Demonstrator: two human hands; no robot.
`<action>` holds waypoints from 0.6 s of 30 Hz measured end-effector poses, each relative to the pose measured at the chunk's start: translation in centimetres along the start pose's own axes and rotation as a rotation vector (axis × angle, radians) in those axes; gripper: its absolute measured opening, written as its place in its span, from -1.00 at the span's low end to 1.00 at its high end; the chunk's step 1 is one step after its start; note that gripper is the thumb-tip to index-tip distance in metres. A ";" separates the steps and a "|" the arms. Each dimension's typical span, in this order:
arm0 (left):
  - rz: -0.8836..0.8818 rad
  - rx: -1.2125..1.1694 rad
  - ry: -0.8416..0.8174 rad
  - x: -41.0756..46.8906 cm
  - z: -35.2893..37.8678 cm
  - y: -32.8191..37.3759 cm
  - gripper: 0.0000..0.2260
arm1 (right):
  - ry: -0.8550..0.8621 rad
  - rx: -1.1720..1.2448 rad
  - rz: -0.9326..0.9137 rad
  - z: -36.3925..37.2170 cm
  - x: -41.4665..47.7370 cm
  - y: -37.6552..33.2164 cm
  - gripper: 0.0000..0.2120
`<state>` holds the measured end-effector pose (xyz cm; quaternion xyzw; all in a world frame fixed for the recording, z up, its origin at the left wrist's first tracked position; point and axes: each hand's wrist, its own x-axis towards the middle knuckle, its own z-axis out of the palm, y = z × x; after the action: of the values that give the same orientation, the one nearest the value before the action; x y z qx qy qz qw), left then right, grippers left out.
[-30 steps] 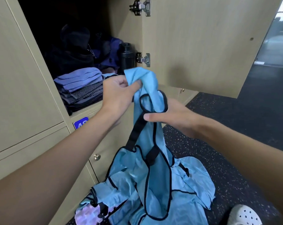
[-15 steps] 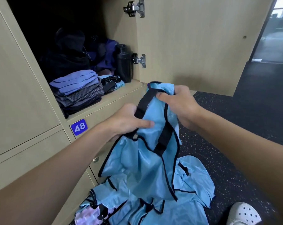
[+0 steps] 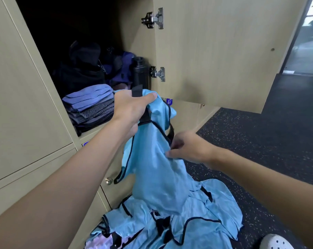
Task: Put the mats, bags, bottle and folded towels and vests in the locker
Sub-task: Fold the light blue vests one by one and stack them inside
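I am watching the left grip (image 3: 132,108) clenching the top of a light-blue vest (image 3: 152,168), with a black strap poking up between its fingers. It is holding the vest up in front of the open locker (image 3: 137,42), just beside the shelf edge. The right grip (image 3: 189,150) is sitting lower down and pinching the vest's side along its black trim. The vest is hanging between the two grips, and its lower end is draping onto the heap of vests (image 3: 202,223) lying crumpled on the floor (image 3: 259,141).

Inside the locker, a stack of folded towels (image 3: 91,105) is sitting at the front left in blue, grey and striped layers. Behind it, dark bags (image 3: 80,72) are filling the back, with a purple bag (image 3: 122,69) beside them. A black bottle (image 3: 140,72) is standing upright at the right wall, near the lower hinge (image 3: 158,74). The locker door (image 3: 215,51) is standing swung open to the right.

A pink and lilac mat (image 3: 98,243) is peeking out from under the heap at the lower edge. A white perforated shoe (image 3: 276,242) is showing in the bottom right corner.
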<state>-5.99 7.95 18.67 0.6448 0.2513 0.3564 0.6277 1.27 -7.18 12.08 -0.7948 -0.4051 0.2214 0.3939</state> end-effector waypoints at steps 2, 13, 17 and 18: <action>-0.010 0.008 -0.001 0.4 -0.6 -0.2 -0.60 | 0.066 0.001 -0.034 0.4 0.3 -0.1 -0.87; -0.224 0.201 -0.212 1.0 -2.8 -1.9 -0.76 | 0.196 0.135 -0.111 -0.2 0.7 -2.3 -0.80; -0.219 0.493 -0.304 -0.2 -2.5 -2.3 -0.61 | 0.255 0.213 -0.049 -0.6 1.1 -2.7 -0.86; -0.186 0.554 -0.349 -0.8 -2.4 -2.1 -0.53 | 0.273 0.267 -0.015 -0.7 1.3 -2.8 -0.88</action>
<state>-8.04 9.03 16.38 0.8165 0.2850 0.1001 0.4921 1.19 -5.42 14.70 -0.7551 -0.3211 0.1604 0.5487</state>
